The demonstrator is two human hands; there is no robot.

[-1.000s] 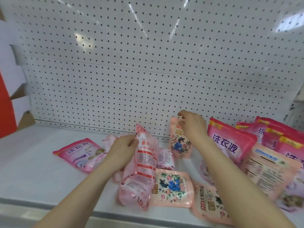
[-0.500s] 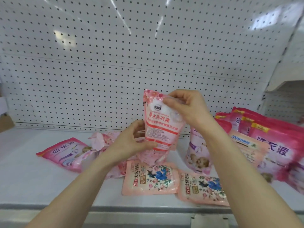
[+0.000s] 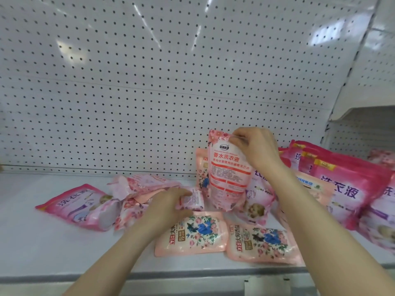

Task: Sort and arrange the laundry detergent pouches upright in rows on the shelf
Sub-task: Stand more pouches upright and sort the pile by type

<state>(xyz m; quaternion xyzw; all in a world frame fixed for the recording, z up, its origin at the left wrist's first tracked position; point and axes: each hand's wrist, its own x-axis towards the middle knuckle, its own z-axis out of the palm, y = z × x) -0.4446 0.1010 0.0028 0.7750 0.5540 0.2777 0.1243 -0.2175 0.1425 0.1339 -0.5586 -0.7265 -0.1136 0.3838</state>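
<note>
Our right hand is raised, and its fingers pinch the top corner of the pink pouch, which hangs upright over the white shelf, before the pegboard wall. Our left hand reaches low, fingers curled round a small pouch among flat-lying floral pouches.

We record two hands and two forearms in view, all uncovered. The left hand shows at lower centre of the frame, and the left forearm is bare down to the bottom edge. The right hand shows right of centre, and the right forearm is bare towards the lower right corner. Fingernail detail is too blurred to assess.
</note>
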